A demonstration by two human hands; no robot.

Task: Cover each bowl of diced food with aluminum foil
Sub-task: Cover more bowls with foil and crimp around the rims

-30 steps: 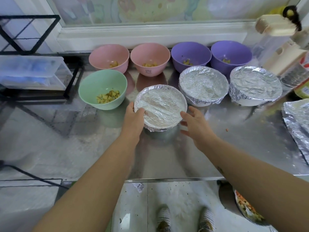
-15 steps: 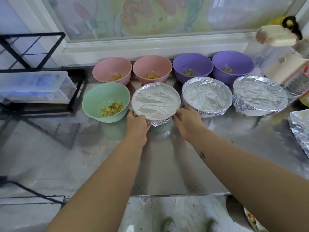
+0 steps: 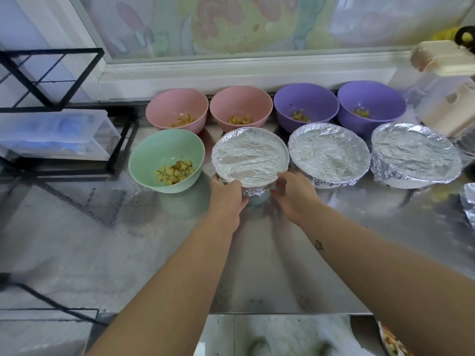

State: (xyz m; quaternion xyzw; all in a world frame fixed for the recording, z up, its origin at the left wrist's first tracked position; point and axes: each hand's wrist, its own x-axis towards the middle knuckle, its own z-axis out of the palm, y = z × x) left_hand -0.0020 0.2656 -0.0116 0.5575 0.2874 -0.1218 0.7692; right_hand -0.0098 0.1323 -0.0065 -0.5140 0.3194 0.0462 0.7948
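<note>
**Foil-capped bowl held at the open end of the finished row**

The round bowl capped with crinkled silver aluminium foil [image 3: 250, 160] is held between the two hands at its near edge. Whether it rests on the reflective steel worktop [image 3: 128, 240] or is raised just clear of it cannot be told. The left hand [image 3: 226, 199] is curled round the near-left rim. The right hand [image 3: 295, 199] is closed on the near-right side, with its fingertips against the foil skirt. This two-sided grip is judged to serve two ends: the bowl is steadied, and the foil is kept tucked under the rim so that the cover is not loosened.

Just left of the left hand, a mint-green round plastic bowl [image 3: 154, 150] stands uncovered, with yellow diced food [image 3: 174, 172] in its bottom. To the right of the right hand, two further foil-capped round bowls [image 3: 329, 152] [image 3: 415, 152] are lined up, so the held bowl is placed as the third of a finished row.

Beyond the hands, two pink round bowls [image 3: 177, 104] [image 3: 241, 101] and two purple round bowls [image 3: 305, 98] [image 3: 370, 97] are ranged along the window sill, all open, each with a little diced food. Five bowls are thus judged to need covering yet. Far to the right of the right hand lies a loose sheet of foil [image 3: 469, 204], presumably set within reach for the next bowl.
</note>
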